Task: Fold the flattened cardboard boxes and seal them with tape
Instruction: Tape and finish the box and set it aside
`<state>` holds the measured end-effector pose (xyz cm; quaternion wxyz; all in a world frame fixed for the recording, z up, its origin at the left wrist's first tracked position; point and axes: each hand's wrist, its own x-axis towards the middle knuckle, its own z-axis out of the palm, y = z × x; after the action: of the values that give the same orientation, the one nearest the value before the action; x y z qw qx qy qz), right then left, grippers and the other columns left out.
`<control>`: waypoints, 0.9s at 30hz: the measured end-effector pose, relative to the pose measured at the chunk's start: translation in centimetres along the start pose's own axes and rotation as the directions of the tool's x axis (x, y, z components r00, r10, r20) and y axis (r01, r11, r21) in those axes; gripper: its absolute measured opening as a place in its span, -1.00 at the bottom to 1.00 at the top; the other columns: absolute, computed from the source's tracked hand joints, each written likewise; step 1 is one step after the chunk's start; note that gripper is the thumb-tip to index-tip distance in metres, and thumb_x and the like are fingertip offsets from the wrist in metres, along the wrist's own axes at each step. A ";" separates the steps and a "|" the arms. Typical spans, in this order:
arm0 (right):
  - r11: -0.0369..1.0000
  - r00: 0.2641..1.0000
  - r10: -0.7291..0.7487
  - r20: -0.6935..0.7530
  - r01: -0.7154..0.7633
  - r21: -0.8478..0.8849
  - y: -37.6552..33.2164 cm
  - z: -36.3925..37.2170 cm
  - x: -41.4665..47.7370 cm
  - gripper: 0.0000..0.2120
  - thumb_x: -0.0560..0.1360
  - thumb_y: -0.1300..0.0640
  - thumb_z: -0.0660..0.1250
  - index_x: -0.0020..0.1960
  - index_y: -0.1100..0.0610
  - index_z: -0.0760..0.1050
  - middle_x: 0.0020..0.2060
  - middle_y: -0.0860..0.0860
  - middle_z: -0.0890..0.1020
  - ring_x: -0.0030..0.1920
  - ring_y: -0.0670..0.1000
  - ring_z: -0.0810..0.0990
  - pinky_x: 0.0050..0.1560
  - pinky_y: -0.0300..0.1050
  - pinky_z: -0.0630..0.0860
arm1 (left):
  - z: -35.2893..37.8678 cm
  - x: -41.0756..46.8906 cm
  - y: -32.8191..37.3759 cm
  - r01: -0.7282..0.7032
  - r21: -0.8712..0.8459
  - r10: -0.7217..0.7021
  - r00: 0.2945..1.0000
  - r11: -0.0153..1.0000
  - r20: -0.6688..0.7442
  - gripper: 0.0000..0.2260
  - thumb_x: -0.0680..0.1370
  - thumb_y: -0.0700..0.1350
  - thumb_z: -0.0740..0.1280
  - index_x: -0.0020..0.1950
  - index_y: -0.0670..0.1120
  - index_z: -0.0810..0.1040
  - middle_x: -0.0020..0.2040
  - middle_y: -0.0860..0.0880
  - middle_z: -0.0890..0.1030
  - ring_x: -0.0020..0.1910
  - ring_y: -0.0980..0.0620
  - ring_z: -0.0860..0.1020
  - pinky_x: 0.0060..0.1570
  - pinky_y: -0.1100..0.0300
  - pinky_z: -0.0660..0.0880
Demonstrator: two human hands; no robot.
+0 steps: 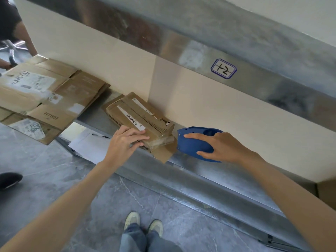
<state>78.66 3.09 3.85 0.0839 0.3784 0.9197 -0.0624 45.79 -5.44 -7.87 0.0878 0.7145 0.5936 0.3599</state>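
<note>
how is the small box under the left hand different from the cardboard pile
The small box is folded into a block; the cardboard pile lies flattened in sheets. The small box looks much smaller than the cardboard pile's sheets. The left hand rests on the small box; no hand touches the cardboard pile. Both are brown with white labels.

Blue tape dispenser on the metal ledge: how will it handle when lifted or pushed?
The blue tape dispenser looks like smooth hard plastic, so it is probably rigid and slightly slippery. Its rounded shell may rock if pushed. One right hand spans it, so it is likely light.
</note>
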 end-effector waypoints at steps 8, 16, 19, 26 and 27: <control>0.999 1.000 -0.002 0.014 0.002 -0.035 -0.4 -0.6 0.4 -0.41 0.56 -0.12 0.27 0.50 -0.42 0.10 -0.54 -0.10 0.28 -0.51 -0.11 0.25 -0.41 -0.27 0.16 | -1.1 0.6 -0.5 -0.068 -0.032 0.072 0.988 0.997 0.134 -0.68 0.46 -0.15 0.54 0.21 -0.03 0.68 0.15 0.07 0.66 0.31 0.06 0.54 0.17 -0.04 0.59; 1.000 0.999 0.013 0.041 -0.013 -0.013 -0.6 -0.5 0.6 -0.39 0.57 -0.13 0.25 0.48 -0.46 0.04 -0.51 -0.07 0.37 -0.49 -0.08 0.31 -0.39 -0.31 0.19 | -0.2 1.6 0.6 -0.005 0.105 -0.003 0.997 0.994 0.078 -0.61 0.27 0.31 0.51 -0.09 0.07 0.68 0.18 0.19 0.63 0.06 0.20 0.57 -0.39 0.37 0.39; 1.000 0.999 0.013 0.049 -0.013 -0.001 -0.4 -0.5 0.5 -0.39 0.56 -0.13 0.25 0.48 -0.47 0.04 -0.51 -0.05 0.37 -0.49 -0.06 0.31 -0.39 -0.31 0.20 | -0.7 1.9 0.1 -0.060 0.115 0.047 0.993 0.992 0.107 -0.69 0.31 0.19 0.56 -0.06 0.06 0.70 0.14 0.20 0.66 -0.02 0.16 0.61 -0.41 0.41 0.30; 1.000 0.999 0.013 0.051 -0.012 -0.023 -0.5 -0.6 0.2 -0.37 0.58 -0.14 0.24 0.48 -0.47 -0.03 -0.52 -0.05 0.33 -0.51 -0.07 0.28 -0.43 -0.26 0.21 | -1.7 2.3 -0.1 -0.076 0.133 0.047 0.976 0.988 0.213 -0.67 0.33 0.09 0.61 0.04 0.08 0.69 0.20 0.20 0.64 0.08 0.10 0.61 -0.42 0.43 0.17; 1.000 0.998 0.016 0.052 -0.015 -0.019 -0.6 -0.4 0.2 -0.37 0.58 -0.14 0.24 0.48 -0.47 -0.03 -0.51 -0.05 0.34 -0.50 -0.07 0.28 -0.42 -0.25 0.22 | -1.7 2.2 0.0 -0.075 0.143 0.042 0.975 0.987 0.217 -0.65 0.32 0.12 0.61 0.05 0.09 0.68 0.20 0.21 0.63 0.08 0.11 0.60 -0.43 0.42 0.15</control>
<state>78.05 2.91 4.24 0.1120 0.3831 0.9147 -0.0632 44.84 -3.93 -5.69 0.0861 0.7707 0.5849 0.2378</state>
